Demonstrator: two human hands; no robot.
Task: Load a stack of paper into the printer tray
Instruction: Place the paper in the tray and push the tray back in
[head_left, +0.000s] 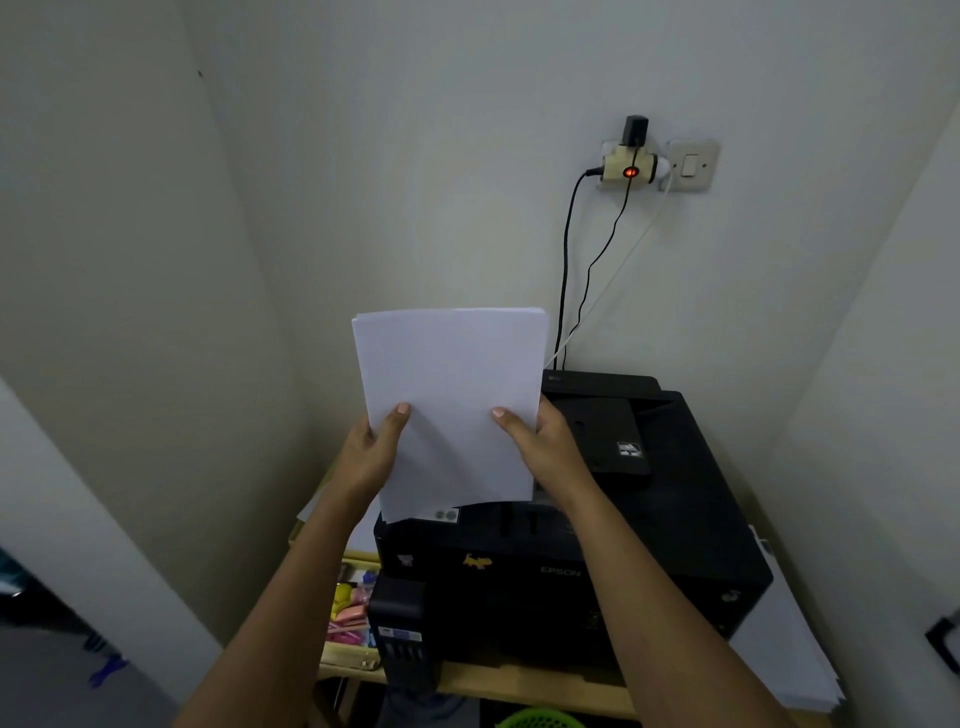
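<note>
A stack of white paper (451, 384) is held upright above the left part of a black Epson printer (649, 519). My left hand (371, 447) grips the stack's left edge, thumb on the front face. My right hand (543, 441) grips its right edge the same way. The stack's lower edge hangs just over the printer's top, near the front. The printer's rear cover (597, 384) lies behind the paper, partly hidden by it.
The printer sits on a wooden table (519, 680) in a wall corner. Cables (566, 270) run from a wall socket adapter (628, 161) down behind it. More white sheets (789, 649) lie at the right; a box of coloured items (350, 608) sits at the left.
</note>
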